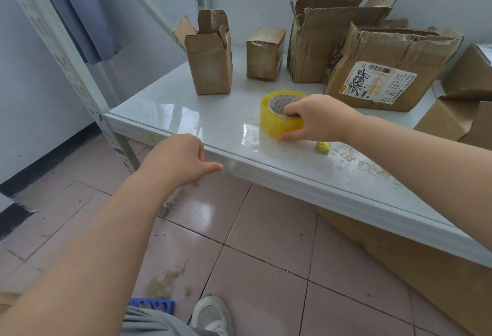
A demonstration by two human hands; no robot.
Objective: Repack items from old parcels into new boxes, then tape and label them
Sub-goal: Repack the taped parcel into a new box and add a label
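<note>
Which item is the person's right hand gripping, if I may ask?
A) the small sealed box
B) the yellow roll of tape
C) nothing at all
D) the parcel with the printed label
B: the right hand has its fingers curled into the core of the yellow roll of tape and its thumb against the roll's outer side, while the boxes stand untouched further back.
</note>
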